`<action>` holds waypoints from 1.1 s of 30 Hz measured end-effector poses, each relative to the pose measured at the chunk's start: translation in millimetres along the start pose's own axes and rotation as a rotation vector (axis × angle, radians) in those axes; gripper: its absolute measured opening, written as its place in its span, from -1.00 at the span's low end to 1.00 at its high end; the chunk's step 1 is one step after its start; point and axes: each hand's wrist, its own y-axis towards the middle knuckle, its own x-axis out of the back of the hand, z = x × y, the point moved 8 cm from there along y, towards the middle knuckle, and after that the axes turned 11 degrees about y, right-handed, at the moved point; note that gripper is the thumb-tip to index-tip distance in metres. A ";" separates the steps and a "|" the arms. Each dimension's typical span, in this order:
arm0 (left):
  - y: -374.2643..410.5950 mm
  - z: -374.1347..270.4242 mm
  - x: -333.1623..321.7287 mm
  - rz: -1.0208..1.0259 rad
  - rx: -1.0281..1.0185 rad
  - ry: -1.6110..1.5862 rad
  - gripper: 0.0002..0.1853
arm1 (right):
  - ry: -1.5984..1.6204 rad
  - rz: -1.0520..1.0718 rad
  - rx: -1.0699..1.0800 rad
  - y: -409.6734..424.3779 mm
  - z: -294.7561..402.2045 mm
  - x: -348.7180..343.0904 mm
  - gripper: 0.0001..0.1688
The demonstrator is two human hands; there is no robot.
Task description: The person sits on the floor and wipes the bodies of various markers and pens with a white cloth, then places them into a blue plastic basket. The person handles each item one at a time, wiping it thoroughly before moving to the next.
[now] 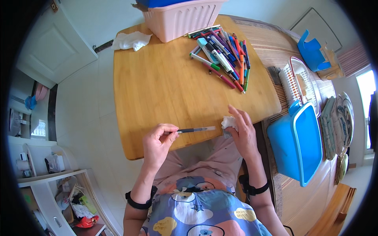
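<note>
My left hand (158, 143) pinches one end of a dark pen (193, 129) between thumb and fingertips. The pen lies level above the table's near edge, its clear cap pointing towards my right hand. My right hand (243, 131) holds a crumpled white tissue (229, 122) between thumb and fingers, just right of the cap and apart from it. A pile of pens and markers (223, 56) covers the far right part of the wooden table (165, 88).
A pink plastic bin (183, 20) with a blue top stands at the table's far edge, beside a white tissue (132, 40). To the right are a blue plastic bin (295, 147), a white basket (291, 82), a cut blue container (311, 51) and folded cloths (338, 125).
</note>
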 end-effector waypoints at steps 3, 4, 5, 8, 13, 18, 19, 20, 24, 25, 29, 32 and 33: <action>-4.6 -1.9 -2.3 0.025 0.023 0.150 -0.92 | 0.057 -0.055 -0.065 -2.6 -3.2 -0.5 -0.44; -4.8 -4.1 -3.7 0.028 0.001 0.155 -0.92 | 0.057 -0.093 0.003 -3.0 1.0 -2.7 -0.45; -4.4 -6.0 -5.2 0.031 -0.021 0.160 -0.92 | 0.045 -0.099 0.044 -5.3 5.0 -7.7 -0.47; -3.0 -13.7 -7.4 0.023 -0.059 0.207 -0.93 | 0.010 -0.139 0.192 -13.2 26.0 -32.2 -0.55; -2.7 -7.5 -0.6 -0.020 0.042 0.195 -0.94 | -0.035 -0.140 0.215 -17.1 42.8 -49.2 -0.53; -4.6 -10.4 -2.5 -0.048 -0.007 0.232 -0.94 | -0.048 -0.154 0.196 -16.4 26.2 -27.6 -0.57; -4.4 -10.8 -3.3 -0.061 -0.012 0.238 -0.94 | -0.040 -0.153 0.205 -18.2 26.0 -29.6 -0.57; -4.3 -11.3 -4.1 -0.074 -0.017 0.244 -0.95 | -0.031 -0.152 0.213 -19.9 28.3 -35.2 -0.57; -4.0 -12.4 -1.4 -0.096 -0.101 0.386 -0.94 | 0.036 -0.039 0.320 -26.0 62.5 -70.6 -0.57; -3.9 -10.8 -1.6 -0.078 -0.073 0.373 -0.94 | 0.039 0.017 0.330 -25.3 68.8 -76.6 -0.55; -2.0 -13.7 -5.0 0.006 0.041 0.319 -0.92 | -0.074 -0.146 0.222 -13.1 37.9 -35.6 -0.57; -1.1 -12.0 -9.5 -0.021 -0.011 0.346 -0.92 | -0.008 -0.157 0.166 -13.2 29.2 -37.9 -0.57; 0.4 -13.4 -9.5 -0.045 -0.057 0.370 -0.92 | 0.006 -0.154 0.206 -14.7 37.8 -49.8 -0.57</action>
